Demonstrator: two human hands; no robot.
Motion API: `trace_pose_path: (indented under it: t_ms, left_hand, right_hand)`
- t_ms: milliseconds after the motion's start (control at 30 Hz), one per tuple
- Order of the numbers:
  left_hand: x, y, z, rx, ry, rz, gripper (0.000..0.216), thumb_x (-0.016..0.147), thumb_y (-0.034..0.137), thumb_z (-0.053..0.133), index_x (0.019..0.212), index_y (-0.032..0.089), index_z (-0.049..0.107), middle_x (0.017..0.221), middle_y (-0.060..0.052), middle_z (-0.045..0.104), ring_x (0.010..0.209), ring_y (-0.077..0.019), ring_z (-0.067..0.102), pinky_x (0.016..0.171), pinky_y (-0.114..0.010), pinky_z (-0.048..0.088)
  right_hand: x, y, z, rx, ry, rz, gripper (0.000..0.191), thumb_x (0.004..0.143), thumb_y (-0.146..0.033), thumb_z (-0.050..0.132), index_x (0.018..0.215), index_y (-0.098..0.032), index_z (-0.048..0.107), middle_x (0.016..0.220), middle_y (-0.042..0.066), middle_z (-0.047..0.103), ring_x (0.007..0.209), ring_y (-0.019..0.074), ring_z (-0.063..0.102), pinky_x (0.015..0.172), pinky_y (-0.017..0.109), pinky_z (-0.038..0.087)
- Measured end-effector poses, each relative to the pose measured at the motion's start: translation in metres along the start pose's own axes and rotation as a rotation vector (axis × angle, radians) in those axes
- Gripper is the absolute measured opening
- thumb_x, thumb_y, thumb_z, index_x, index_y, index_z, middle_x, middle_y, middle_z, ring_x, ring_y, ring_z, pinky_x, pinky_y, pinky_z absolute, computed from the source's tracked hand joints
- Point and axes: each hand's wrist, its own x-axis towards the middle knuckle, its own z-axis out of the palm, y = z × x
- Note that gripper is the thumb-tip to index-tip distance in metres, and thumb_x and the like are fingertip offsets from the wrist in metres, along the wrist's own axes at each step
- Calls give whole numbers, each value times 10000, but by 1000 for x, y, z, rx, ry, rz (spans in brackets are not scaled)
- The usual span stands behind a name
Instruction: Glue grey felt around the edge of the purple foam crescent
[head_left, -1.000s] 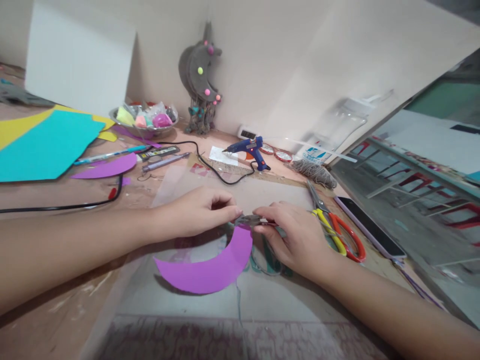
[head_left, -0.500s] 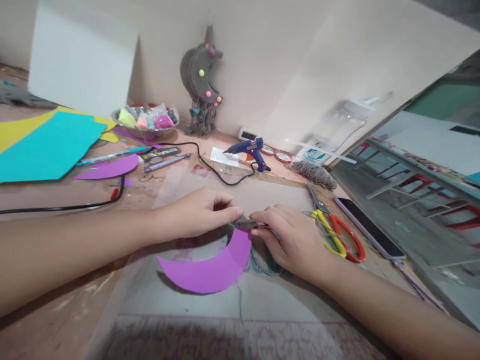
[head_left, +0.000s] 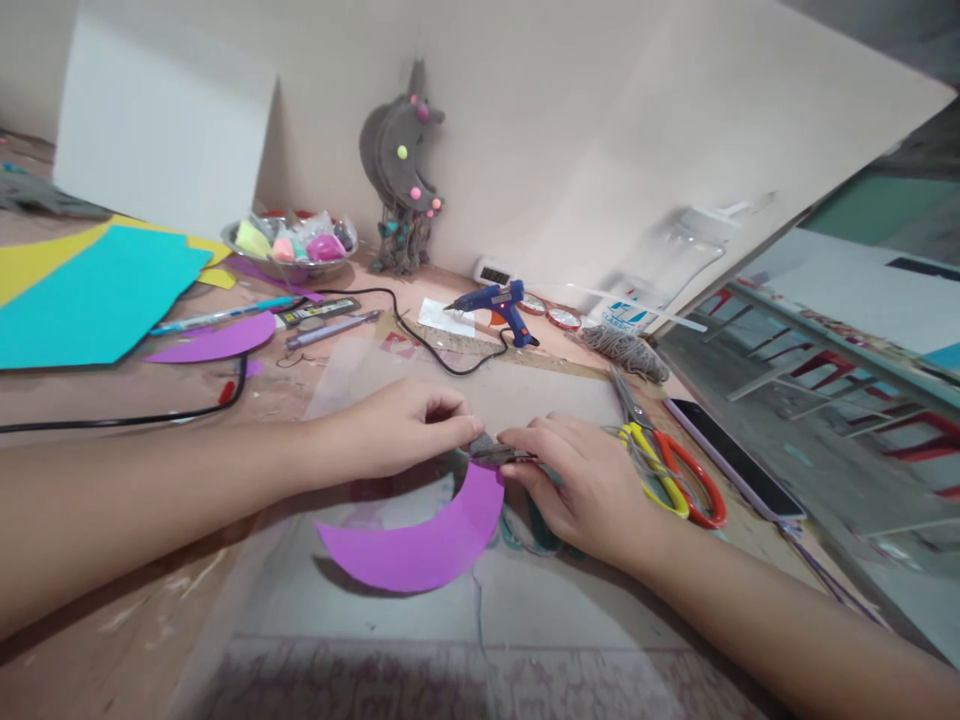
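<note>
While the nearer right hand [head_left: 589,490] grips a dark tool [head_left: 493,455] at its 2 o'clock tip, purple paper [head_left: 420,556] stretches toward 8 o'clock; what the left hand [head_left: 401,428] pinches is unclear.

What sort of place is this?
Likely a craft workshop or classroom: a blue hot-glue gun, orange-and-yellow-handled scissors and a purple crescent cutout are in view.

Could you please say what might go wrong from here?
The dark metal tool in the right hand could nip the left hand close by. It might also crease the upper end of the purple crescent-shaped paper. The blue plastic glue gun may be hot; its red light seems lit.
</note>
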Motion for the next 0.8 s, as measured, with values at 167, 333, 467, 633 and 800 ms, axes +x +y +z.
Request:
trace_pose_path:
  t_ms: [167,333,467,633,800]
  left_hand:
    - [0,2,0,-2,14,9,323,860,377,440,640,156,523,553,34,528,487,-82,449,469,-203,299]
    - [0,4,0,-14,14,3,320,856,370,440,629,156,513,543,36,515,477,-78,436,460,-202,294]
    - [0,4,0,-28,5,-1,314,852,370,439,635,157,515,548,35,516,472,-76,434,451,-198,295]
    - [-1,5,-1,-28,2,-22,301,842,359,450,631,156,521,542,36,509,459,-74,421,440,-196,295]
    - [0,6,0,-28,-3,-1,290,845,349,449,646,157,535,553,31,520,474,-78,440,445,-194,302]
  right_hand:
    - [0,1,-1,-8,11,-3,162,908,-266,477,971,-144,564,740,37,599,674,165,509,594,275,344]
    - [0,4,1,-13,14,-7,161,904,-265,484,968,-143,567,739,35,592,672,163,504,600,275,345]
    - [0,4,2,-10,12,-7,160,907,-264,478,956,-141,570,732,36,592,671,162,507,600,274,344]
    - [0,3,0,6,24,-5,163,907,-266,480,953,-138,570,721,34,587,659,161,500,596,273,341]
    - [-1,4,1,29,33,-8,173,909,-261,474,960,-127,571,731,40,590,660,160,494,600,275,342]
